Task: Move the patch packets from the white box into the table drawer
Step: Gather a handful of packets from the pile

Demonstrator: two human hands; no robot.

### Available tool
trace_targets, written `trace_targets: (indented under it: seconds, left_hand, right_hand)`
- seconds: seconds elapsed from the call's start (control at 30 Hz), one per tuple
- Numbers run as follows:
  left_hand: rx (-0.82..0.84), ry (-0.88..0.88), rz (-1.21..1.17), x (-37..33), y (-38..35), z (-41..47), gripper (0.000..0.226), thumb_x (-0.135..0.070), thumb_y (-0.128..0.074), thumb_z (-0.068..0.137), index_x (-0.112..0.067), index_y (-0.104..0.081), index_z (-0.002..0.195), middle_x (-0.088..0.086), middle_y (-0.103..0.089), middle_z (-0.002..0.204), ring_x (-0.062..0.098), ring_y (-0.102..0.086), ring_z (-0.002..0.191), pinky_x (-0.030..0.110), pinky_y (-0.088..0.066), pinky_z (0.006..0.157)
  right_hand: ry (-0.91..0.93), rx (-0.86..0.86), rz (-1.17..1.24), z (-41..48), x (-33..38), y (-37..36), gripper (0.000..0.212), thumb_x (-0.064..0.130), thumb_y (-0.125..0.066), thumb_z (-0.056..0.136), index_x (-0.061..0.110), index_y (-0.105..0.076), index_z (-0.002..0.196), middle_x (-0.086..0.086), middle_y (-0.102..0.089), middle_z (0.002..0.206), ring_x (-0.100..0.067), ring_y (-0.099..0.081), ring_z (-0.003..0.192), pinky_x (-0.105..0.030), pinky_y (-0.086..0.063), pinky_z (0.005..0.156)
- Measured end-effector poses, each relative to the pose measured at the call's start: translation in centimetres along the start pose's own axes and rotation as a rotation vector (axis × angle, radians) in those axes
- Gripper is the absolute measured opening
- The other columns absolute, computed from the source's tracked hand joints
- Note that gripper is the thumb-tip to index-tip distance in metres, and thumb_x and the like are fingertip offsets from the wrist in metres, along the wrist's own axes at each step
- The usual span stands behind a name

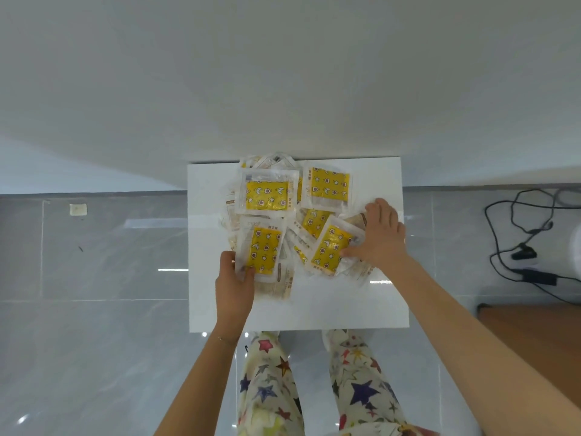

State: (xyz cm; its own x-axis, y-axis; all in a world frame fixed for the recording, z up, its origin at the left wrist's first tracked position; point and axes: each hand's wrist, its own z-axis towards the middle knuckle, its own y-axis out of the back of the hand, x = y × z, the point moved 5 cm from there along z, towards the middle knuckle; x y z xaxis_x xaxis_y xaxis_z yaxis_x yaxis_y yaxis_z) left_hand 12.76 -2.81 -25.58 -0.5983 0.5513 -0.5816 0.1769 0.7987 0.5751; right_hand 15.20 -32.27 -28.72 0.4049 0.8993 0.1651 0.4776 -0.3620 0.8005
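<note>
The left hand (234,284) pinched the lower corner of a yellow-patterned packet (262,247) left of centre. The right hand (382,237) curled its fingers over the edge of a tilted packet (331,247), thumb on top. The other patch packets (267,193) lay heaped at mid-frame on a white panel (345,303) — probably the open drawer. The slippery sleeves likely needed squaring together — and keeping clear of the rim.
</note>
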Motion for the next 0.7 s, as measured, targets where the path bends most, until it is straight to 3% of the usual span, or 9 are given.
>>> trace_targets:
  seconds: [0.17,0.3,0.37,0.43,0.53,0.6,0.7]
  left_hand:
    - [0.028,0.038,-0.089,1.4,0.3,-0.8,0.028,-0.013,-0.059,0.094,-0.018,-0.045,0.119,-0.014,-0.057,0.095,0.010,-0.063,0.084,0.027,-0.055,0.065]
    - [0.132,0.136,-0.134,2.6,-0.3,-1.0,0.035,-0.012,-0.068,0.086,-0.018,-0.051,0.116,-0.007,-0.062,0.100,0.013,-0.063,0.088,0.018,-0.050,0.064]
    - [0.204,0.204,-0.139,3.4,-0.7,-1.0,0.030,-0.008,-0.069,0.084,-0.013,-0.059,0.111,0.001,-0.067,0.099,0.022,-0.066,0.091,0.022,-0.051,0.068]
    - [0.264,0.242,-0.150,3.8,-1.0,-1.1,0.025,-0.006,-0.070,0.081,-0.009,-0.063,0.106,0.007,-0.070,0.097,0.029,-0.068,0.092,0.033,-0.056,0.075]
    - [0.322,0.251,-0.211,3.8,-1.0,-1.4,0.029,-0.004,-0.067,0.082,-0.011,-0.061,0.109,0.009,-0.070,0.103,0.028,-0.068,0.096,0.045,-0.056,0.087]
    - [0.359,0.247,-0.260,3.5,-1.0,-1.8,0.029,-0.001,-0.063,0.087,-0.018,-0.057,0.110,0.008,-0.069,0.108,0.026,-0.067,0.099,0.048,-0.055,0.089]
    - [0.367,0.216,-0.282,2.6,-0.5,-2.4,0.029,-0.004,-0.061,0.090,-0.022,-0.054,0.111,0.006,-0.067,0.111,0.025,-0.066,0.101,0.049,-0.055,0.088]
  right_hand:
    - [-0.048,0.051,0.022,-1.9,-0.4,-1.2,0.113,0.055,-0.083,0.057,0.026,-0.019,0.146,-0.006,-0.023,0.141,-0.029,-0.028,0.127,-0.043,-0.039,0.095]
    - [-0.143,0.063,0.281,-2.8,-1.1,-2.0,0.106,0.040,-0.089,0.056,0.023,-0.026,0.139,-0.012,-0.029,0.127,-0.030,-0.028,0.120,-0.031,-0.030,0.089]
    - [-0.195,0.079,0.348,-3.1,-1.6,-2.2,0.092,0.036,-0.089,0.059,0.020,-0.035,0.132,-0.012,-0.033,0.125,-0.030,-0.032,0.119,-0.029,-0.030,0.089]
    - [-0.246,0.142,0.382,-3.3,-2.3,-2.6,0.078,0.038,-0.086,0.062,0.015,-0.047,0.125,-0.012,-0.041,0.124,-0.030,-0.043,0.115,-0.033,-0.040,0.086]
    - [-0.279,0.180,0.583,-3.3,-3.1,-2.9,0.060,0.036,-0.086,0.060,0.007,-0.062,0.107,-0.015,-0.060,0.108,-0.026,-0.061,0.090,-0.028,-0.044,0.063]
    - [-0.273,0.147,0.711,-3.8,-3.0,-2.0,0.037,0.022,-0.082,0.070,0.006,-0.063,0.097,-0.011,-0.065,0.095,-0.022,-0.060,0.079,-0.027,-0.043,0.059]
    - [-0.316,0.070,0.965,-4.9,-2.7,-0.2,0.023,0.011,-0.077,0.077,0.008,-0.060,0.093,-0.006,-0.063,0.084,-0.023,-0.060,0.076,-0.030,-0.048,0.059]
